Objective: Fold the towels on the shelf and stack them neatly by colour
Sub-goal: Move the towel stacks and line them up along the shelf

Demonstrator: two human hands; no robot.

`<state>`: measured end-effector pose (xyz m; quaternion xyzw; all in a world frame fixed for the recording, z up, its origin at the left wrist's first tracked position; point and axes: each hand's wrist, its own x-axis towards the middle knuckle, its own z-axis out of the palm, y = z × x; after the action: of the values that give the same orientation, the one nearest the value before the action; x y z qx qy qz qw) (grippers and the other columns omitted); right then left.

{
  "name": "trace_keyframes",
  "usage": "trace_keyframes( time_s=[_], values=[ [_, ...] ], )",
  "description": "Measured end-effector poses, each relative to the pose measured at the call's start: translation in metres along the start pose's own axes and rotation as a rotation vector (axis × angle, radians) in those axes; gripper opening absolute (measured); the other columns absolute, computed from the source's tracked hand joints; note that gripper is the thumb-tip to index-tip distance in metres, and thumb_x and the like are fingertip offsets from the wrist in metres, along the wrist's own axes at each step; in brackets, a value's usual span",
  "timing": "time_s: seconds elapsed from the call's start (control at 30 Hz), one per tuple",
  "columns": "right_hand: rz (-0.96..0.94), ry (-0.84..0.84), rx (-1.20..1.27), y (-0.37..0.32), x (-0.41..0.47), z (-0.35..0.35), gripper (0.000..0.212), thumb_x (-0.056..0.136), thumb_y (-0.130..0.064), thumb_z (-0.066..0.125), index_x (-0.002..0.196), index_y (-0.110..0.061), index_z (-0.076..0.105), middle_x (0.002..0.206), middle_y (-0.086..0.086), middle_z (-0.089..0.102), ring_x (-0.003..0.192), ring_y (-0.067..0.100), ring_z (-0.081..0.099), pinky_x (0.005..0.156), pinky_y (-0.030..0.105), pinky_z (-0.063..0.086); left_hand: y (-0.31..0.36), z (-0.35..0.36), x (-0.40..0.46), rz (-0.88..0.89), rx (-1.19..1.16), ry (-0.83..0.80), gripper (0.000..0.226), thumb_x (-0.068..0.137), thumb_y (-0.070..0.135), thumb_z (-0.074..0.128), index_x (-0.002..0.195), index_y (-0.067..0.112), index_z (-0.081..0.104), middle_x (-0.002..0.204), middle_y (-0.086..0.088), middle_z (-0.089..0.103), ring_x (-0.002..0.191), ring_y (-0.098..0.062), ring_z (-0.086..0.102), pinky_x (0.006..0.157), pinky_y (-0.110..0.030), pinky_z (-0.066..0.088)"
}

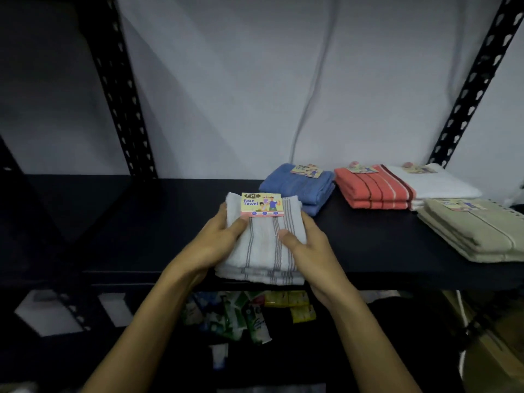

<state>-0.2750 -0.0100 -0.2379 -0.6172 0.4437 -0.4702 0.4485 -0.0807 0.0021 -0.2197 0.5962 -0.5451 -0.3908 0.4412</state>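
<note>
head view: folded white towel with grey stripes (262,245) sits at the front edge of the dark shelf (127,222), held from both sides. left hand (219,239) wraps the towel's left edge, thumb on top near the card label (261,204), fingers tucked round the side. right hand (307,245) grips the right edge the same way, thumb pressed on the top layer, fingers under or behind (not visible).

beyond the right hand, further back on the shelf: blue stack (300,187), just past the fingertips. further right of it the coral striped stack (374,188), then a plain white stack (436,181) behind a beige stack (470,231) (beige hangs close to the front edge).

step in hand, as i judge it: squaring up this folded striped towel and placing it as its own pile, since no striped-white pile shows elsewhere.

how to do it well: keep both thumbs down so the layers do not slide, push the two sides in evenly to line up the edges, keep the label end facing the back like the other stacks. slide it back away from the front lip (it overhangs slightly, could tip). set it left of the blue stack, apart, not touching, parallel to it. let go of both sides together so the top layer stays flat.
</note>
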Motion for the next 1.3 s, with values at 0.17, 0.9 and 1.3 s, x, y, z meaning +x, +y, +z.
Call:
trace_keyframes(
  time_s=[0.17,0.9,1.3],
  values=[
    [0.023,-0.16,0.042,-0.002,0.052,0.057,0.042,0.102,-0.01,0.05,0.141,-0.024,0.054,0.131,-0.01,0.064,0.12,0.005,0.06,0.109,0.037,0.046,-0.022,-0.062,0.013,-0.073,-0.01,0.092,0.043,0.099,0.034,0.063,0.14,0.024,0.053,0.125,0.006,0.069,0.111,-0.013,0.068,0.106,-0.039,0.05],
    [-0.272,-0.45,-0.879,-0.002,0.141,0.151,0.055,0.108,-0.028,0.022,0.159,-0.009,0.014,0.168,0.002,0.006,0.154,0.014,-0.006,0.125,0.035,0.004,-0.056,-0.101,0.066,0.017,0.745,0.163,0.054,0.11,0.036,0.019,0.161,0.019,0.016,0.17,-0.007,0.002,0.156,-0.022,-0.009,0.123,-0.032,-0.005],
    [-0.048,-0.275,-0.006,0.016,0.131,0.135,0.064,0.105,-0.028,0.05,0.16,-0.022,0.017,0.16,-0.013,0.025,0.144,0.004,0.03,0.121,0.026,0.024,-0.058,-0.115,0.06,-0.039,0.242,0.231,0.074,0.101,0.056,0.045,0.161,0.034,0.008,0.169,0.008,0.002,0.155,-0.011,0.004,0.124,-0.035,0.008]
  ],
)
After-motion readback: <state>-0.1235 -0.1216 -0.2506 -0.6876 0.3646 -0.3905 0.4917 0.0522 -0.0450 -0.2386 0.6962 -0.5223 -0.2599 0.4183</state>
